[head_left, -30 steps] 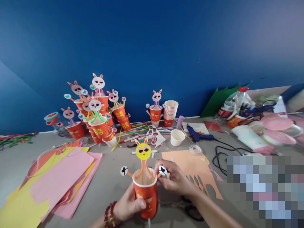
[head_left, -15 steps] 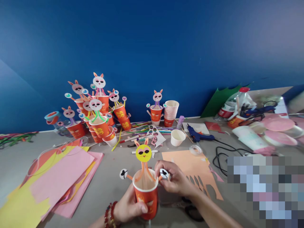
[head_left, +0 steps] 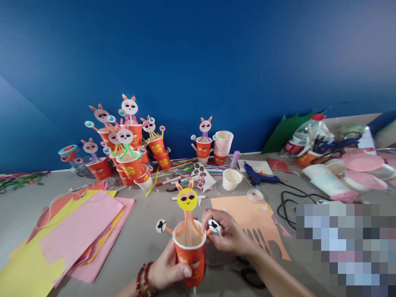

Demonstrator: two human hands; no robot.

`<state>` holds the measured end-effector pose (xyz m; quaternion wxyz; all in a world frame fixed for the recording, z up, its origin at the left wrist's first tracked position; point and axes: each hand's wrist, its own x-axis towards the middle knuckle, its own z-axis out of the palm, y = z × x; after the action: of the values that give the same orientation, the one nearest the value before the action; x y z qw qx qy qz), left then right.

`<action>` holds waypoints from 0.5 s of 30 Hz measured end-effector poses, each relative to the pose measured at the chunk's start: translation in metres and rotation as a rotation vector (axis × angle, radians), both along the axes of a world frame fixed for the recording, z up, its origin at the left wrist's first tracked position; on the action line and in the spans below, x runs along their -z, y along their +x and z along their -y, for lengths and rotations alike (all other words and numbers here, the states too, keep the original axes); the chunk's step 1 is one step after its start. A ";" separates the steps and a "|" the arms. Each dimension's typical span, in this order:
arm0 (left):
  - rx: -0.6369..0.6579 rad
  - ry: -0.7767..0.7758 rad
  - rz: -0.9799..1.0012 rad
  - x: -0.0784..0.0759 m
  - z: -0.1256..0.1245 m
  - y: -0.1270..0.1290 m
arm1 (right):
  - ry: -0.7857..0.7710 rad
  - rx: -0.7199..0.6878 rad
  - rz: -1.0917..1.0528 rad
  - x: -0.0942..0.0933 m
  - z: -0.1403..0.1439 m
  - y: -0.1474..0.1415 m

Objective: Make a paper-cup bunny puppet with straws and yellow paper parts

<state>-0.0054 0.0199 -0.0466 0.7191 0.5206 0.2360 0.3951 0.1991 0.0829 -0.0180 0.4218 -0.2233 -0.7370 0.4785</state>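
Observation:
My left hand (head_left: 168, 270) grips an orange paper cup (head_left: 192, 255) near the table's front edge. From the cup rises a yellow bunny face (head_left: 187, 199) on orange pipe-cleaner stems, with a small white disc (head_left: 161, 225) on the left arm. My right hand (head_left: 230, 235) pinches the other white disc (head_left: 213, 226) on the right arm, at the cup's rim.
A cluster of finished bunny cups (head_left: 126, 144) stands at the back left, one more bunny cup (head_left: 203, 146) beside a stack of cups (head_left: 222, 146). Pink and yellow paper sheets (head_left: 71, 235) lie left, orange paper (head_left: 250, 218) right. A blue glue gun (head_left: 256, 175), white cup (head_left: 231, 179), tape roll (head_left: 255, 194) and scissors (head_left: 247, 274) lie nearby.
The cup and bunny have shifted very slightly; my right hand's fingers adjusted on the right disc. Otherwise nothing moved.

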 end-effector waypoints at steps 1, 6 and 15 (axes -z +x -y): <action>-0.008 0.003 -0.004 -0.001 0.000 0.000 | -0.001 0.002 -0.002 0.001 0.000 0.000; 0.006 0.002 -0.004 -0.002 0.000 0.000 | -0.002 -0.003 -0.012 0.002 0.000 0.000; -0.015 0.006 0.014 0.005 0.001 -0.001 | 0.000 -0.003 -0.015 0.001 0.000 0.000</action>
<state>-0.0069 0.0190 -0.0520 0.7161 0.5183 0.2337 0.4050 0.1987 0.0830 -0.0189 0.4267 -0.2185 -0.7340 0.4810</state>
